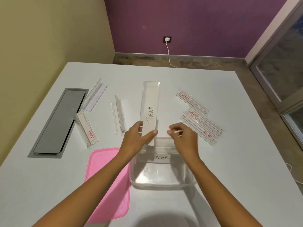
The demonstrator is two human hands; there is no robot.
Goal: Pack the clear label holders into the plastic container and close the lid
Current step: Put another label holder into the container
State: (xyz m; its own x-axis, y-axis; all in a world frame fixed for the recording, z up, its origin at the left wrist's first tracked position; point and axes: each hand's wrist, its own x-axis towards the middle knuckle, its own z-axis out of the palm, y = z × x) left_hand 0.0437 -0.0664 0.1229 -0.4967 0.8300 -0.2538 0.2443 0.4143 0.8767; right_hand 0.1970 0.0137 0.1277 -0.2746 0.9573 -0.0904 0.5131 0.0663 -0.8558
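My left hand (pixel 138 136) grips the near end of a long clear label holder marked "TIGER" (pixel 150 105), which points away from me above the table. My right hand (pixel 181 136) hovers just right of it with fingers loosely curled and holds nothing. Below both hands stands the clear plastic container (pixel 162 183), open, with a holder marked "ZEBRA" (pixel 161 157) inside against its far wall. The pink lid (pixel 106 181) lies flat on the table left of the container. Several more clear holders lie loose: three at the left (pixel 95 95) (pixel 86 128) (pixel 118 115), others at the right (pixel 191 100) (pixel 202 126).
A grey metal cable hatch (pixel 57 122) is set into the white table (pixel 237 145) at the left. A white cable (pixel 293 176) lies at the table's right edge. Beyond the table are a purple wall with a socket and charger (pixel 167 39) and a glass door at the right.
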